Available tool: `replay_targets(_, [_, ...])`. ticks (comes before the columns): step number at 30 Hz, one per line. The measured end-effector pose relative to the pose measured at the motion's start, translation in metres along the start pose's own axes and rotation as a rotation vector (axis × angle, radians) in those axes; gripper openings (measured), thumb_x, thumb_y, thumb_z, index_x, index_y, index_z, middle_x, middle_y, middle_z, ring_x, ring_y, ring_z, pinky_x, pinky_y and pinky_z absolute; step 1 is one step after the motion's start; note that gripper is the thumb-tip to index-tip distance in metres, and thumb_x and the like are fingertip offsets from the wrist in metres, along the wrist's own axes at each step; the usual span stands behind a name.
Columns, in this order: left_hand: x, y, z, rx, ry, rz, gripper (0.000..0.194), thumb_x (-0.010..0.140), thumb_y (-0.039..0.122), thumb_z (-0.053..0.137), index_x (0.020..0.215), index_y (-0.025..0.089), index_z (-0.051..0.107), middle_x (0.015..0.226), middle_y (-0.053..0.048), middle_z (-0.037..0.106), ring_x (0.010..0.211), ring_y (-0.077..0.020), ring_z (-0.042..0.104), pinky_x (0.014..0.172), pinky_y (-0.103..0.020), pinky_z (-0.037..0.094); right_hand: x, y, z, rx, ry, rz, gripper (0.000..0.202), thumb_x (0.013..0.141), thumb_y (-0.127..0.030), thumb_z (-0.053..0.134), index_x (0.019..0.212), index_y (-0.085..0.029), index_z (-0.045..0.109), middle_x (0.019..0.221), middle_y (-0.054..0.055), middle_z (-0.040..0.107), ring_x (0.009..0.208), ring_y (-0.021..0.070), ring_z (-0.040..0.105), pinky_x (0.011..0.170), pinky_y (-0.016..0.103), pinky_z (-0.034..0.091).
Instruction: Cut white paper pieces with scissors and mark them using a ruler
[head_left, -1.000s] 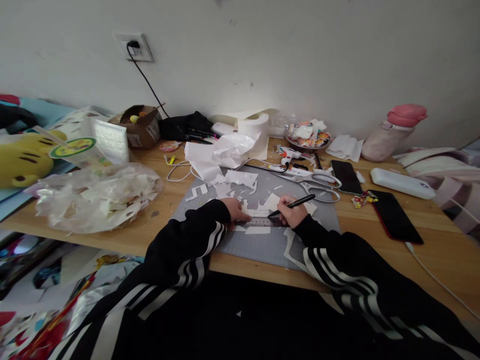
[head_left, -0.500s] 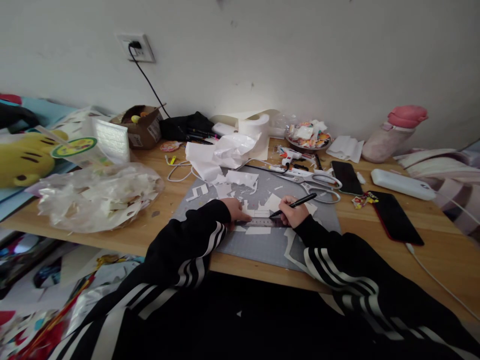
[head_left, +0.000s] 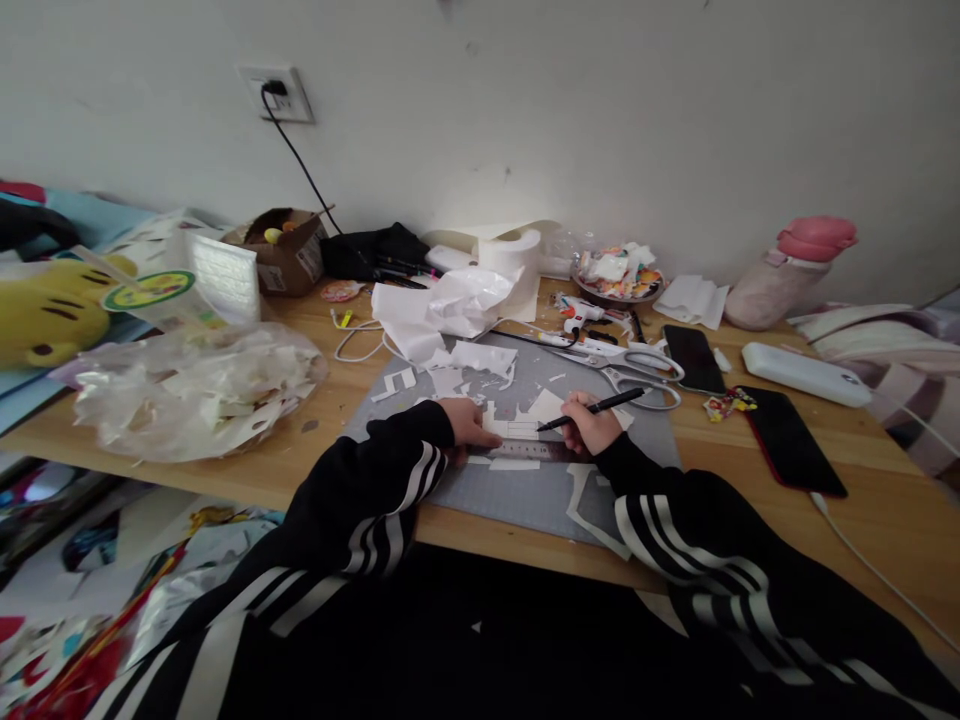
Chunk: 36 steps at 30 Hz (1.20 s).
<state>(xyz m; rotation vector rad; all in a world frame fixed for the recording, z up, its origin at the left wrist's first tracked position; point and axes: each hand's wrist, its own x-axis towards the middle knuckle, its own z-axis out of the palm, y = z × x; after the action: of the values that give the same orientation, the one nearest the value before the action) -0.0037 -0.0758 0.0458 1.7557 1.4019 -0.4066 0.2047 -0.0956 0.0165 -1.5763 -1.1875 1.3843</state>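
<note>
My right hand (head_left: pixel 591 424) is closed around a black pen (head_left: pixel 619 401), its tip on a white strip of paper (head_left: pixel 521 428) with thin drawn lines. Just below those lines lies a clear ruler (head_left: pixel 534 450). My left hand (head_left: pixel 468 422) holds the ruler's left end down, fingers bent and thumb towards the pen. Underneath is a grey cutting mat (head_left: pixel 487 495), scattered with white paper scraps (head_left: pixel 484 360). Beyond my right hand, a pair of scissors (head_left: pixel 626 370) rests with its blades pointing left.
A hot glue gun (head_left: pixel 581 312) and a bowl of scraps (head_left: pixel 619 275) are at the back. Two phones (head_left: pixel 694 357), a white power bank (head_left: pixel 806 372) and a pink bottle (head_left: pixel 787 275) stand right. A plastic bag (head_left: pixel 199 390) and lidded cup (head_left: pixel 161 300) are left.
My right hand has shifted slightly right and the pen lies flatter, its tip a little higher on the paper. The ruler sits slightly lower. My left hand has barely moved.
</note>
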Motion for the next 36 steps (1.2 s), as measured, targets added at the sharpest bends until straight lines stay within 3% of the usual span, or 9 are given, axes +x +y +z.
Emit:
replay_targets(7, [0.002, -0.001, 0.002, -0.034, -0.016, -0.010, 0.042, 0.075, 0.051, 0.055, 0.049, 0.018, 0.051, 0.043, 0.000, 0.058, 0.042, -0.0109, 0.052, 0.054, -0.020, 0.045, -0.002, -0.002, 0.000, 0.020, -0.013, 0.059, 0.023, 0.074, -0.015, 0.048, 0.052, -0.021, 0.043, 0.034, -0.005, 0.047, 0.028, 0.0048, 0.043, 0.034, 0.015, 0.026])
replay_targets(18, [0.004, -0.003, 0.001, -0.061, -0.053, -0.008, 0.039, 0.075, 0.051, 0.055, 0.053, 0.019, 0.052, 0.044, 0.000, 0.059, 0.041, -0.0113, 0.052, 0.054, -0.022, 0.044, -0.001, 0.009, 0.003, -0.004, 0.003, -0.057, 0.012, 0.065, -0.028, 0.050, 0.059, -0.021, 0.043, 0.034, -0.008, 0.046, 0.028, 0.0055, 0.039, 0.026, 0.014, 0.024])
replay_targets(28, [0.006, -0.004, 0.003, -0.030, -0.010, 0.026, 0.040, 0.080, 0.047, 0.052, 0.053, 0.018, 0.051, 0.042, 0.000, 0.056, 0.040, -0.0108, 0.050, 0.056, -0.022, 0.043, 0.001, 0.008, -0.003, -0.006, -0.050, -0.038, 0.017, 0.071, -0.022, 0.053, 0.055, -0.022, 0.047, 0.036, -0.005, 0.051, 0.030, 0.0041, 0.045, 0.034, 0.014, 0.026])
replay_targets(36, [0.007, -0.006, 0.004, -0.105, 0.003, 0.013, 0.044, 0.073, 0.054, 0.057, 0.046, 0.021, 0.052, 0.039, -0.001, 0.054, 0.040, -0.0117, 0.049, 0.048, -0.023, 0.042, 0.005, 0.010, -0.002, -0.018, -0.050, -0.030, 0.018, 0.071, -0.019, 0.054, 0.055, -0.020, 0.046, 0.035, -0.006, 0.050, 0.028, 0.0041, 0.046, 0.034, 0.011, 0.027])
